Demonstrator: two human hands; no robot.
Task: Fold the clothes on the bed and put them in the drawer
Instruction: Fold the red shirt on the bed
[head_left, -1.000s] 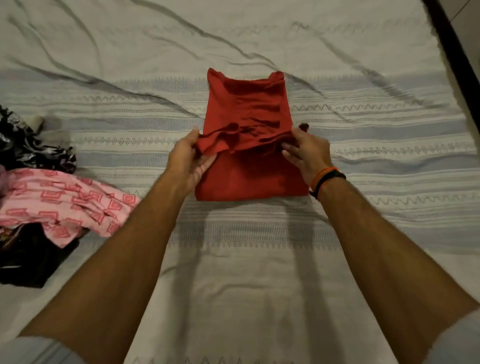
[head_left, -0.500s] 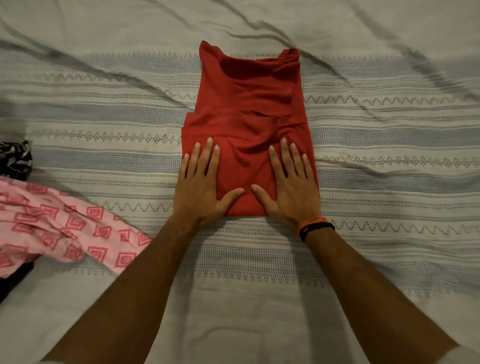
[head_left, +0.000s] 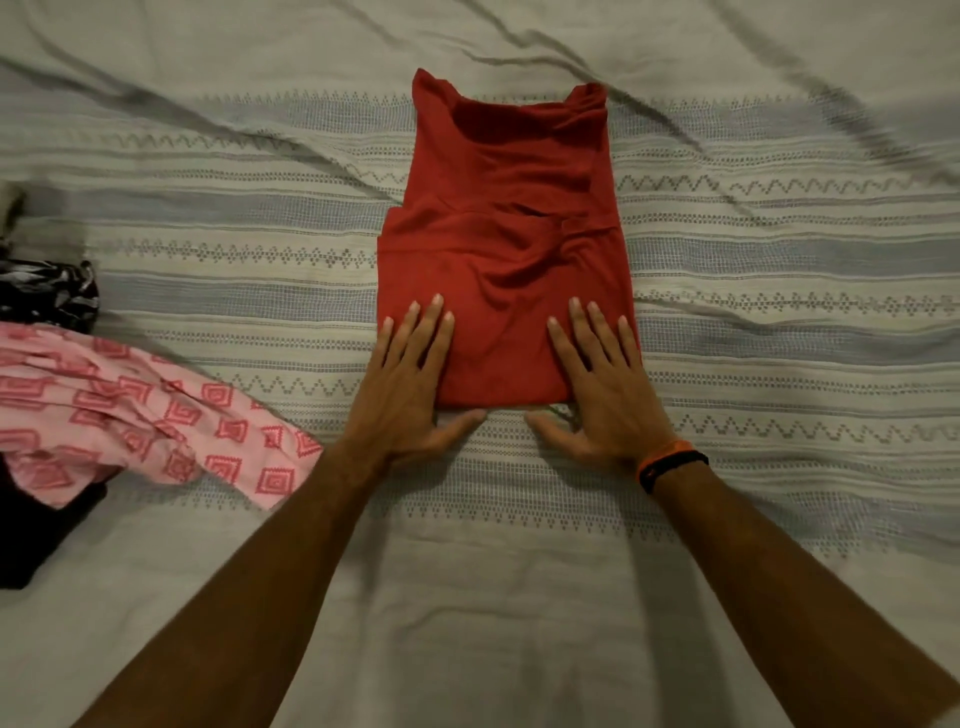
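From the head camera, a red garment (head_left: 501, 249) lies folded into a tall narrow shape on the bed (head_left: 519, 571), its near half doubled over so a fold edge crosses its middle and its far end shows two raised corners. The left hand (head_left: 413, 387) rests flat on the near left corner of the garment, fingers straight and slightly fanned, thumb stretched out along the sheet just below the near edge. The right hand (head_left: 602, 389) mirrors it on the near right corner, fingers likewise straight and lying on the cloth, thumb pointing inward on the sheet; the two thumbs are near each other but apart. An orange and black wristband (head_left: 670, 465) circles the right wrist. At the left edge of the bed lies a heap of unfolded clothes: a pink patterned garment (head_left: 130, 415) on top of a black cloth (head_left: 36, 535), with a black and white printed piece (head_left: 49, 296) just behind them.
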